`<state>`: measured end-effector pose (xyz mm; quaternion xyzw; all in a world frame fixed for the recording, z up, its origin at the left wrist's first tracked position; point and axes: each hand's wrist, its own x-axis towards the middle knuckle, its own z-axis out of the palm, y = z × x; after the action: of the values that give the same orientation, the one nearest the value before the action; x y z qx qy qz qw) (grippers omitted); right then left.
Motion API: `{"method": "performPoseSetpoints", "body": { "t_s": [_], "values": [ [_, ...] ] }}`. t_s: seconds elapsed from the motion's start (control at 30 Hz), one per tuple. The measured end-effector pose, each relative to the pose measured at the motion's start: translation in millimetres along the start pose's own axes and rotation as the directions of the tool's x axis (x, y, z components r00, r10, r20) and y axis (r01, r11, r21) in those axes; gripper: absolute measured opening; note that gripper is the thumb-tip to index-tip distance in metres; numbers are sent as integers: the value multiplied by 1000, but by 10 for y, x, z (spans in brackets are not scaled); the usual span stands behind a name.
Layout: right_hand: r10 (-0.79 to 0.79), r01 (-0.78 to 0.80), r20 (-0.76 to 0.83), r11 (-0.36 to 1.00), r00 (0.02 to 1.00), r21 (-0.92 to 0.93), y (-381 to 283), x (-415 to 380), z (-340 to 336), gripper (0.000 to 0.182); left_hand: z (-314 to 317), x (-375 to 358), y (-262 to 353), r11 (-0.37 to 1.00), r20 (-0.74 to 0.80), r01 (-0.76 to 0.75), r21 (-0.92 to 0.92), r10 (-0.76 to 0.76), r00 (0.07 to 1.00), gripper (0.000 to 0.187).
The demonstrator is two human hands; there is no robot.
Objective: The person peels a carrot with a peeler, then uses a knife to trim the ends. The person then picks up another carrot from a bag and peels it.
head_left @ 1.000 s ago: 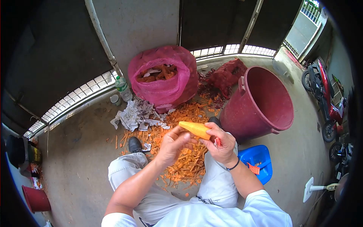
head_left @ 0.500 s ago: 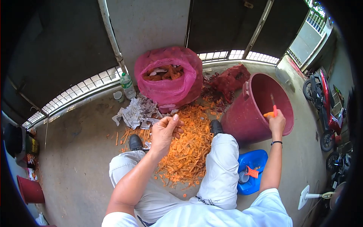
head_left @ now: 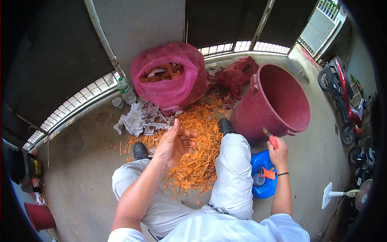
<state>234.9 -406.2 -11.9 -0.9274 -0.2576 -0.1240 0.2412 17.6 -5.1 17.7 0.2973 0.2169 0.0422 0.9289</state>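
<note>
My right hand (head_left: pixel 278 155) is closed around the red handle of a knife (head_left: pixel 273 141), its blade pointing up and left in front of the tall maroon bucket (head_left: pixel 262 109). My left hand (head_left: pixel 174 144) hangs open with loosely curled fingers and nothing visible in it. Beneath it, a heap of orange peelings and strips (head_left: pixel 197 161), which look like carrot, spreads on the floor between my legs. Behind the heap stands a pink mesh sack (head_left: pixel 169 92) with orange pieces and pale scraps showing in its mouth. The bucket's bottom is hidden.
Beside my right leg is a blue container (head_left: pixel 262 191) with an orange peeler-like tool (head_left: pixel 267 173). Crumpled paper (head_left: pixel 141 117), a water bottle (head_left: pixel 127 92) and a cup (head_left: pixel 117 103) are at the left. A dark red mesh bag (head_left: pixel 242 74) lies behind the bucket. A motorcycle (head_left: pixel 342 92) is parked right.
My right hand has moved from the bucket's mouth down and left, still with the knife; the orange piece seen by it is out of sight. My left hand has opened and lowered slightly.
</note>
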Motion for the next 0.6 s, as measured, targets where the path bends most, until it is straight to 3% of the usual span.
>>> {"method": "performPoseSetpoints", "body": {
  "t_s": [0.1,0.23,0.3,0.47,0.6],
  "values": [
    [130,-123,110,990,985,-72,528,-383,129,23,-3,-18,-18,1000,-19,13,14,-13,1000,56],
    [187,-193,177,981,966,22,939,-636,12,25,-15,53,-138,988,-78,-69,142,81,994,56],
    [293,-280,247,956,924,-86,1139,-704,-22,32,95,26,-154,958,-123,-116,264,153,981,49],
    [389,-348,366,921,845,-176,1162,-714,-39,36,31,54,-162,915,-43,-162,368,191,981,43],
    [393,-288,414,911,821,-294,1138,-694,14,33,25,94,-143,926,-51,-177,334,206,977,39]
  ]
}}
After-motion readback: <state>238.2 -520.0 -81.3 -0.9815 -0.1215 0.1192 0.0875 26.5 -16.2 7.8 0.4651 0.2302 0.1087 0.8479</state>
